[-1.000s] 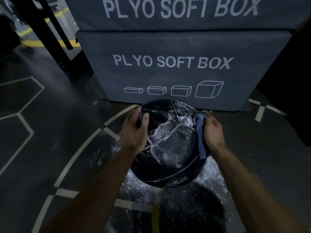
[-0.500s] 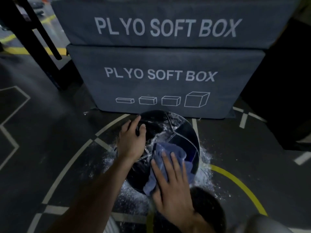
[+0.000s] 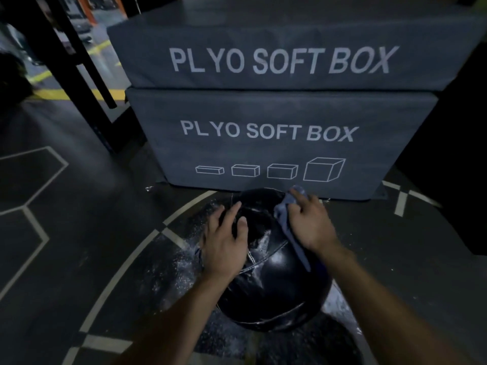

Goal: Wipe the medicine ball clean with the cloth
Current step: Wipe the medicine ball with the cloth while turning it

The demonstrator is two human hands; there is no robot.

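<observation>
Dark gym flooring (image 3: 79,233), marked with pale lines and a curved arc, fills the scene, and white powdery or wet specks are scattered on it around the ball. Two grey padded boxes (image 3: 276,143) printed "PLYO SOFT BOX" are stacked one on the other just behind the ball, the lower one bearing four small box outlines. A black metal frame (image 3: 79,75) is seen well to the left of the boxes, with yellow floor lines beyond it.

The black medicine ball (image 3: 271,285) is set on the floor directly in front of the lower box, its seams streaked with white residue. The left hand (image 3: 226,241) is laid on the upper left of the ball, fingers spread apart and only slightly bent, pressing the surface. The right hand (image 3: 311,225) is placed on the upper right of the ball, its fingers curled over the blue-grey cloth (image 3: 287,222), which is bunched under the palm and pressed to the ball; one end trails down the ball's right side. The right hand is blurred, so the exact grip of the fingertips cannot be made out.
</observation>
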